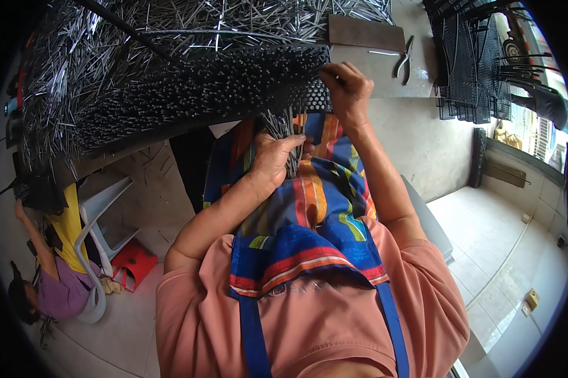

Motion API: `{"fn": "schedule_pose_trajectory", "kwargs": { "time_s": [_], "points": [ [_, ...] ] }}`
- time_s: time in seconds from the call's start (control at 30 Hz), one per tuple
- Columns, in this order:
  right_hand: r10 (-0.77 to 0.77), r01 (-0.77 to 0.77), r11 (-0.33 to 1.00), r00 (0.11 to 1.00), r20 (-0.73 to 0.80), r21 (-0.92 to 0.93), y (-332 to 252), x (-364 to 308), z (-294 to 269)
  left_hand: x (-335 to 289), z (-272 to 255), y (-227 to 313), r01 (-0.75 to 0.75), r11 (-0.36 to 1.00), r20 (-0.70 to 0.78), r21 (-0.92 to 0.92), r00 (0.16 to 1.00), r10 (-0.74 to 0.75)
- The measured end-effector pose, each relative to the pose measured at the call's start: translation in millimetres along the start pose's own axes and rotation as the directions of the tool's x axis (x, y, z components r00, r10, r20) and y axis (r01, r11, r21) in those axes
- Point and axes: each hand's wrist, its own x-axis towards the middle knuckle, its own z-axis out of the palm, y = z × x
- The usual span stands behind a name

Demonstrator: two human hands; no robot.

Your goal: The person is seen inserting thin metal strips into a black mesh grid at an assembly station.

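Left hand (pixel 272 157) curled tight around a bundle of thin metal pins (pixel 286 129), grey, shiny, needle-straight; the pins fan out above the fist and poke out below it. Right hand (pixel 346 88) above and to the right of the left one, fingertips pinched together at the near edge of a black perforated plate (pixel 233 85); what sits between the fingertips is too small to tell, likely a single pin. The plate is flat, dark, holed in a regular grid, and bristles with upright pins over most of its face; the strip just left of the right hand shows open holes. It rests on the desk (pixel 397 94), grey and smooth.

Beyond the right hand: a brown flat board (pixel 366 33) and pliers (pixel 404 60) lying on the desk. Farther right, a stack of black mesh racks (pixel 473 69). Beyond the plate, a loose heap of pins (pixel 221 19), crisscrossed. Below the left hand, a striped multicoloured apron (pixel 315 214) over a salmon shirt. Far left of the left hand, another person (pixel 57 264) sits beside a white plastic chair (pixel 98 214) and a red stool (pixel 133 261).
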Motion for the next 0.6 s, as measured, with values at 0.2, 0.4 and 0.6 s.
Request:
{"fn": "schedule_pose_trajectory", "kwargs": {
  "time_s": [0.2, 0.4, 0.6],
  "points": [
    [-0.073, 0.090, 0.975, 0.993, 0.091, -0.203, -9.7, -7.3, -13.2, 3.7, -3.7, -1.0, 0.039, 0.999, 0.050, -0.023, 0.998, -0.038],
    [0.374, -0.582, 0.794, 0.696, 0.613, 0.177, -18.7, -36.2, -22.3, 3.9, -0.1, -1.6, 0.008, 1.000, 0.082, -0.019, 0.997, -0.007],
    [0.538, -0.714, 0.583, 0.697, 0.474, 0.389, -28.7, -34.7, -18.4, -2.6, -10.9, 2.7, -0.045, 0.999, -0.016, 0.008, 0.999, 0.045]
  ]
}}
